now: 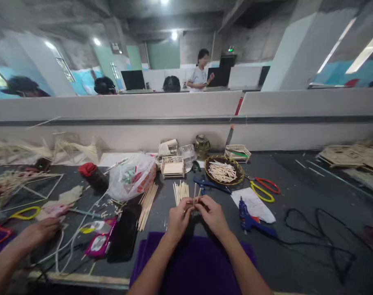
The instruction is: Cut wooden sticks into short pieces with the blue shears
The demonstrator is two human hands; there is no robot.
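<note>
My left hand and my right hand meet at the middle of the dark table, both with fingers pinched on thin wooden sticks that stand roughly upright between them. Just behind my hands lies a bundle of sticks. A longer bundle rests to the left of them. Beyond my right hand sits a round basket full of short sticks. Under my forearms is a purple cloth or mat. How the held sticks join is too small to tell.
A blue glue gun with its black cable lies right, near yellow-red scissors and a paper. A plastic bag, a black phone and small stick models stand around. At left, another person's hand reaches in.
</note>
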